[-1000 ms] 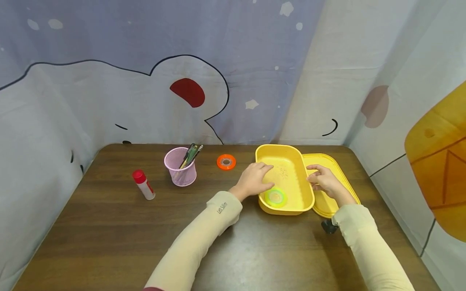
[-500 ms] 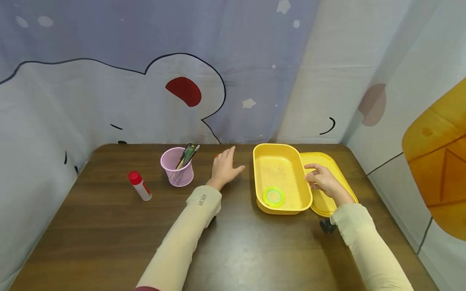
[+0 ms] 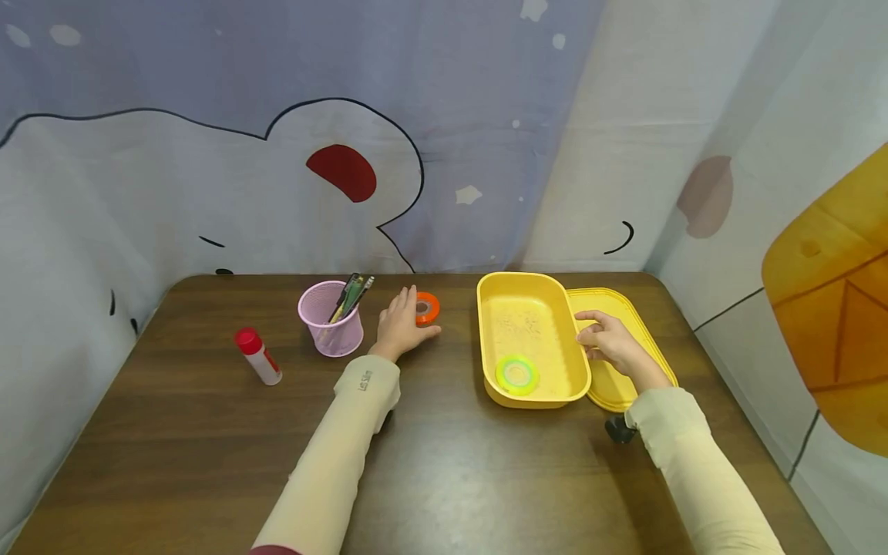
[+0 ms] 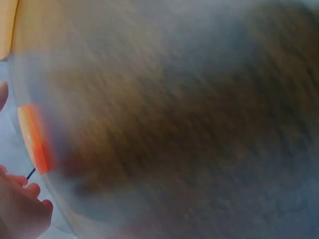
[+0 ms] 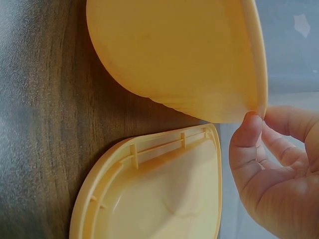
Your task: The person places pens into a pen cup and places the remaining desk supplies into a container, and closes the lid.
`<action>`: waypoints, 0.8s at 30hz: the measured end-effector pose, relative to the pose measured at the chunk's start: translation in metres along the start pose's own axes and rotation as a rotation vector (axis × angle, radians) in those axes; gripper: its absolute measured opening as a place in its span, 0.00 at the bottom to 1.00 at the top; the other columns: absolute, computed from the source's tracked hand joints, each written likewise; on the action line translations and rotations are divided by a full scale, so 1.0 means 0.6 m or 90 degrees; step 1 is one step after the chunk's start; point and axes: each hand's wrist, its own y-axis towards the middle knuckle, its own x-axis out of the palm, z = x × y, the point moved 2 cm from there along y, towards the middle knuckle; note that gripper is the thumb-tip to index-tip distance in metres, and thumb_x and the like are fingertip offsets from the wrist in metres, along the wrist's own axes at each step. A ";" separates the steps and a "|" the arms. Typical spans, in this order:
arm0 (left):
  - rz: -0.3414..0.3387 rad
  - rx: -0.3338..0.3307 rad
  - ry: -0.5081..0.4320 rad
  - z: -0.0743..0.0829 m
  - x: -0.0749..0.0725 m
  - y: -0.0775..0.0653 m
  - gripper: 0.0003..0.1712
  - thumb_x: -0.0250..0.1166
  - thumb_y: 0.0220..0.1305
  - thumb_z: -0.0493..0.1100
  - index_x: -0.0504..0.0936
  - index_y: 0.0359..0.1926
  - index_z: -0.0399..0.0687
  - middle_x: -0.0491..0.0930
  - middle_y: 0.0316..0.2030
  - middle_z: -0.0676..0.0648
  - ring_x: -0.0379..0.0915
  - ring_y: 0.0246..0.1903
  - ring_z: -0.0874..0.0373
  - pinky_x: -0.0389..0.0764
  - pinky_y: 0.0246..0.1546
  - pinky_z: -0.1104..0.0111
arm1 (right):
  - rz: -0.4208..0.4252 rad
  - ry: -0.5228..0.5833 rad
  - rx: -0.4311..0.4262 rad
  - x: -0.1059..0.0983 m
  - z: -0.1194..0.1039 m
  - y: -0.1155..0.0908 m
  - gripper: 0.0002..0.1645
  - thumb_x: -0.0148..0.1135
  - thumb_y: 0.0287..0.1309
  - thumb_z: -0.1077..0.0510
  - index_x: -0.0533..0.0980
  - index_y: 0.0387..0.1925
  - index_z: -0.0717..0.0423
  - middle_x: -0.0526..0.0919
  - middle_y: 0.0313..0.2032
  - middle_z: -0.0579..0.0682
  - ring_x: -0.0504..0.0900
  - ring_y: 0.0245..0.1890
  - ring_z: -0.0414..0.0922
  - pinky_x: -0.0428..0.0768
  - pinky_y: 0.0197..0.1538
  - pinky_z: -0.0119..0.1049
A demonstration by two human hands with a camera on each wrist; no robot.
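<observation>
My left hand [image 3: 398,327] is just left of an orange tape roll [image 3: 428,309] on the table, fingers extended beside it and thumb apart. In the left wrist view the orange tape roll [image 4: 35,138] shows between the thumb and the fingers [image 4: 27,191]. At the right, my right hand [image 3: 612,345] pinches the right rim of a yellow plastic box [image 3: 536,308] between thumb and fingers. A lime-green tape roll [image 3: 516,375] lies inside the box at its near end. The yellow lid [image 3: 617,385] rests on the table, partly behind the box and right hand.
A pink mesh pen cup [image 3: 331,331] with several pens stands left of my left hand. Farther left is a glue stick [image 3: 259,356] with a red cap. A printed curtain [image 3: 472,154] hangs behind the table's back edge.
My left hand has moved from over the box leftward to the orange tape roll. The right hand stays at the box's rim. The head view has shifted slightly.
</observation>
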 end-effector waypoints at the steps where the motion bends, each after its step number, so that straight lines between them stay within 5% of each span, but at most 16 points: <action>1: -0.007 0.000 0.006 -0.003 0.002 0.000 0.57 0.63 0.46 0.63 0.42 0.68 0.44 0.45 0.67 0.40 0.44 0.66 0.46 0.52 0.62 0.49 | 0.000 0.000 0.000 0.000 0.000 0.000 0.31 0.48 0.56 0.66 0.53 0.61 0.62 0.69 0.25 0.45 0.67 0.21 0.38 0.74 0.27 0.31; 13: -0.076 0.004 0.059 -0.018 0.013 -0.002 0.51 0.58 0.49 0.66 0.49 0.67 0.46 0.41 0.68 0.38 0.39 0.67 0.45 0.49 0.62 0.48 | -0.006 0.012 0.007 0.001 -0.009 -0.002 0.32 0.49 0.57 0.66 0.51 0.62 0.64 0.69 0.25 0.45 0.67 0.22 0.38 0.74 0.27 0.31; 24: -0.038 0.009 0.045 -0.017 0.013 -0.005 0.34 0.62 0.48 0.62 0.70 0.52 0.46 0.49 0.66 0.37 0.45 0.65 0.45 0.53 0.61 0.50 | -0.004 0.017 0.009 0.013 -0.044 -0.034 0.31 0.47 0.57 0.68 0.51 0.61 0.68 0.69 0.25 0.47 0.67 0.22 0.39 0.73 0.28 0.31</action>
